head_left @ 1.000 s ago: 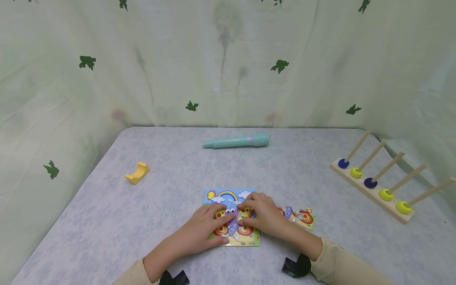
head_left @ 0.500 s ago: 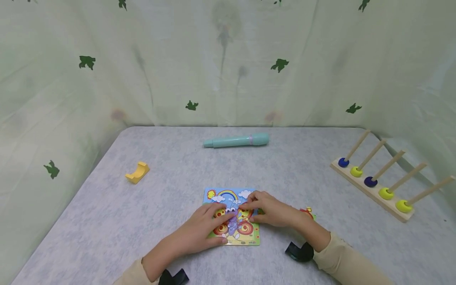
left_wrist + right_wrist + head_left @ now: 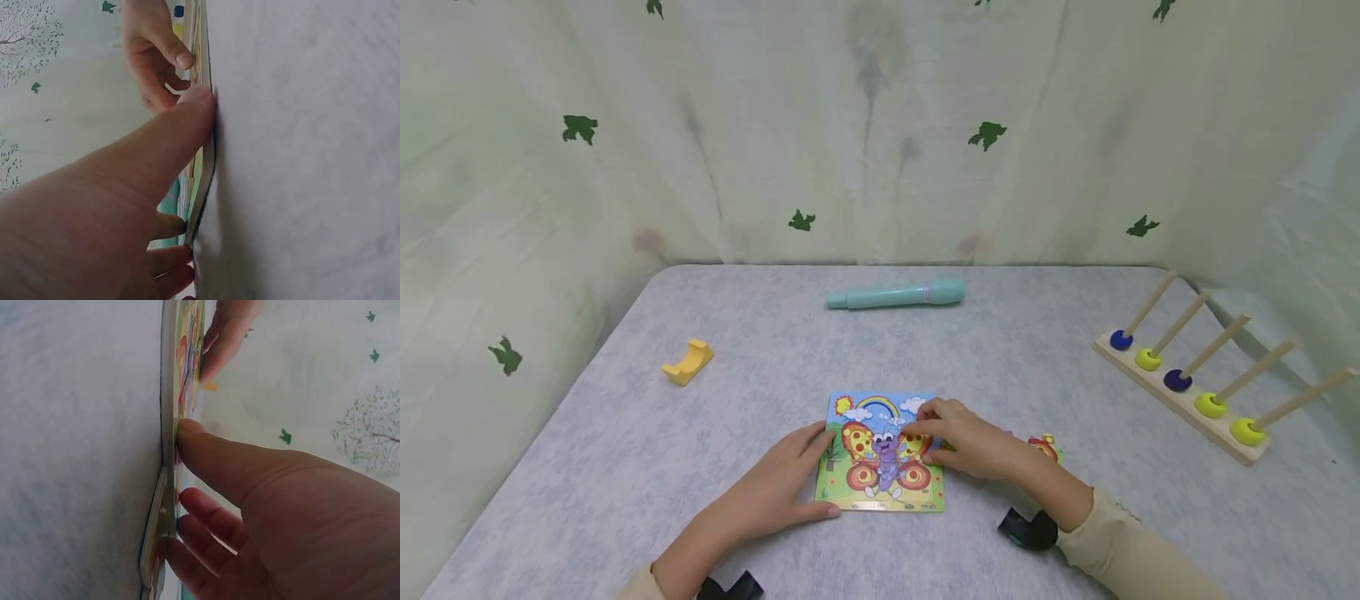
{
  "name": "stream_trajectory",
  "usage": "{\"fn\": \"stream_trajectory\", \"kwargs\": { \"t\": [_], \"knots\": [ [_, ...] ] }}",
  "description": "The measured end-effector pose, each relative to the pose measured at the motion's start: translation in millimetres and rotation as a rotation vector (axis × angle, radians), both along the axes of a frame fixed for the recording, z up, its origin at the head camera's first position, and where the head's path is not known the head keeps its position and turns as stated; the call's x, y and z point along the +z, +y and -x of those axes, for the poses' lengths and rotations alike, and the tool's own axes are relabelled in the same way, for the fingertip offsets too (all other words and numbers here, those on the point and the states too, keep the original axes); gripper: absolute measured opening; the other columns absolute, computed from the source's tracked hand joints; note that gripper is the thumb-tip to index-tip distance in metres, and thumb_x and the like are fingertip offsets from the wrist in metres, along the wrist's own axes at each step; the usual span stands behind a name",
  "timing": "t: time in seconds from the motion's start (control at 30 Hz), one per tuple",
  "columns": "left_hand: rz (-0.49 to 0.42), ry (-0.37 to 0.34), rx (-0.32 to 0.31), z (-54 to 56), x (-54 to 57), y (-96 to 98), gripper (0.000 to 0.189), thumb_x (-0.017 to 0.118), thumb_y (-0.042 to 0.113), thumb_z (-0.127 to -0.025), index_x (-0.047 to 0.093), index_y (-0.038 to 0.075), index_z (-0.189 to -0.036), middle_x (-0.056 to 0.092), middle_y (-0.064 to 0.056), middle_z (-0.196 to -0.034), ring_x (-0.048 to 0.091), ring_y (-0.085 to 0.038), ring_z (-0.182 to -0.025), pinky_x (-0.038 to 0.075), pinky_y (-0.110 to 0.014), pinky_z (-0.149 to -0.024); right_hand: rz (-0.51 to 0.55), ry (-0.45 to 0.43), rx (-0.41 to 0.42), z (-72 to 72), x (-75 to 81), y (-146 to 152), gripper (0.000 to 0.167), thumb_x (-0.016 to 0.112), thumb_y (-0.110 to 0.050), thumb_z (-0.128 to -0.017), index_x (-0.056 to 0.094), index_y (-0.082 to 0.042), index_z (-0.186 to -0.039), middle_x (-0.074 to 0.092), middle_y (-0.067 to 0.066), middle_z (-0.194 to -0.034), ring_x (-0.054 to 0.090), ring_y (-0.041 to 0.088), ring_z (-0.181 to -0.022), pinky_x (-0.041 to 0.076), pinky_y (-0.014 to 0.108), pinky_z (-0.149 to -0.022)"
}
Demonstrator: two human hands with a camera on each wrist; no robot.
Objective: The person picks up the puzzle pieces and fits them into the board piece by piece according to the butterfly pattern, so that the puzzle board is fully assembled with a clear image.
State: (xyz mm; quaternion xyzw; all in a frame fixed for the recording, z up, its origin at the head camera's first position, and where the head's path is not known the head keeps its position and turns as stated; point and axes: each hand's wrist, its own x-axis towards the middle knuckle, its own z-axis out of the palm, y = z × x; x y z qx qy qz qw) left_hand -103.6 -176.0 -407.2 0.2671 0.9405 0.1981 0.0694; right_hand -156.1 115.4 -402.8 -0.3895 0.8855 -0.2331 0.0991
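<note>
A square jigsaw puzzle [image 3: 886, 471] with a purple butterfly, a rainbow and a sun lies flat near the table's front. My left hand [image 3: 771, 479] rests along its left side, fingers stretched at the upper left edge and thumb [image 3: 197, 100] by the lower left corner. On the puzzle's right side, my right hand [image 3: 966, 442] touches the upper right wing with its fingers, covering part of the picture; its thumb [image 3: 190, 427] lies on the board's face. Pieces with a similar picture [image 3: 1047, 446] lie just to the right, mostly hidden by the right forearm.
A wooden peg rack [image 3: 1180, 400] with blue and yellow beads stands at the right. A teal marker-shaped object [image 3: 895, 295] lies at the back. At the left sits a yellow curved block [image 3: 688, 362]. Black wrist-camera mounts [image 3: 1028, 530] sit beneath both wrists.
My left hand has slid left from over the butterfly to the puzzle's left edge, uncovering the left wings. My right hand shifted slightly right, its thumb drawing away from the middle.
</note>
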Motion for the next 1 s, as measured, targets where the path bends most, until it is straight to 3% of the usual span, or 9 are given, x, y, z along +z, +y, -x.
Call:
{"fn": "stream_trajectory", "kwargs": {
  "t": [0.13, 0.23, 0.4, 0.57, 0.9, 1.0],
  "knots": [
    [0.010, 0.026, -0.011, 4.6, 0.0, -0.4, 0.092, 0.059, 0.060, -0.074, 0.030, 0.003, -0.139, 0.028, -0.015, -0.141, 0.027, -0.029, -0.127, 0.025, -0.043, -0.100, 0.017, 0.004, -0.006, 1.6, 0.2, -1, 0.037, 0.062, -0.022, -0.086, 0.057, -0.018, -0.122, 0.046, 0.002, -0.117, 0.040, 0.018, -0.106, 0.040, 0.033, -0.085],
    [0.015, 0.027, -0.009, 6.6, -0.6, -0.3, 0.092, 0.059, 0.061, -0.074, 0.031, 0.003, -0.139, 0.028, -0.015, -0.141, 0.027, -0.029, -0.127, 0.025, -0.043, -0.100, 0.051, -0.040, -0.032, 3.4, 2.8, 1, 0.039, 0.062, -0.024, -0.086, 0.056, -0.017, -0.123, 0.046, 0.002, -0.120, 0.042, 0.017, -0.109, 0.041, 0.033, -0.088],
    [0.012, 0.025, 0.010, 7.3, -4.0, 0.8, 0.093, 0.056, 0.065, -0.073, 0.030, 0.006, -0.140, 0.027, -0.014, -0.142, 0.026, -0.029, -0.127, 0.024, -0.044, -0.101, 0.172, -0.119, -0.134, 4.6, 17.7, 12, 0.049, 0.065, -0.026, -0.083, 0.050, -0.013, -0.128, 0.043, -0.001, -0.125, 0.041, 0.017, -0.115, 0.039, 0.038, -0.090],
    [0.013, 0.036, 0.040, 7.5, -8.4, 2.1, 0.093, 0.053, 0.067, -0.073, 0.029, 0.007, -0.141, 0.026, -0.012, -0.143, 0.024, -0.028, -0.128, 0.022, -0.044, -0.101, 0.297, -0.107, -0.220, 1.0, 27.8, 30, 0.057, 0.070, -0.026, -0.079, 0.047, -0.013, -0.129, 0.044, -0.001, -0.128, 0.043, 0.023, -0.114, 0.040, 0.046, -0.089],
    [0.000, 0.032, 0.055, 8.7, -10.0, 2.3, 0.094, 0.053, 0.067, -0.073, 0.029, 0.008, -0.141, 0.024, -0.011, -0.144, 0.021, -0.028, -0.129, 0.020, -0.045, -0.102, 0.255, -0.170, -0.306, -5.1, 10.4, 50, 0.065, 0.072, -0.029, -0.076, 0.044, -0.009, -0.131, 0.046, 0.003, -0.127, 0.045, 0.022, -0.110, 0.042, 0.043, -0.087],
    [-0.009, 0.026, 0.062, 8.8, -10.4, 2.1, 0.094, 0.054, 0.067, -0.073, 0.028, 0.008, -0.141, 0.023, -0.011, -0.144, 0.021, -0.028, -0.130, 0.019, -0.046, -0.103, 0.222, -0.159, -0.294, -3.0, 3.3, 51, 0.068, 0.073, -0.033, -0.074, 0.044, -0.009, -0.130, 0.047, 0.003, -0.126, 0.046, 0.021, -0.109, 0.042, 0.042, -0.087]
  ]
}}
